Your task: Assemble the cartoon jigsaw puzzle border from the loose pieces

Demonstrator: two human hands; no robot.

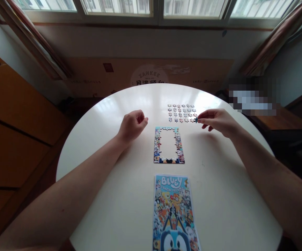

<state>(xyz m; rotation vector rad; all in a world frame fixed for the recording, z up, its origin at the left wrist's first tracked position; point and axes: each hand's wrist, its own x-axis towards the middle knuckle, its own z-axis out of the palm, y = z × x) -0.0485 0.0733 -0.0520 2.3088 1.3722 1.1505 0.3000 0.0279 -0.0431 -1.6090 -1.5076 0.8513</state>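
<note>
Between the thumb and fingertips of my right hand [216, 120] is a small dark teal puzzle piece [196, 120], at the near right corner of the rows of loose pieces [181, 114]. My left hand [133, 124] rests on the table in a loose fist, left of those rows; whether anything is inside it cannot be seen. Between and below the hands lies a joined puzzle border [156, 148], a rectangle of pieces around a bare white middle. Closer to me is a colourful reference picture [175, 212] with "Bluey" lettering and a blue cartoon dog, cut off by the lower frame edge.
Everything lies on a round white table [109, 216]. Beyond its far edge are a long printed panel [88, 75] and a windowed wall. Wooden cabinet doors [17, 115] stand at the left, and a wooden surface [284, 118] at the right, partly pixelated.
</note>
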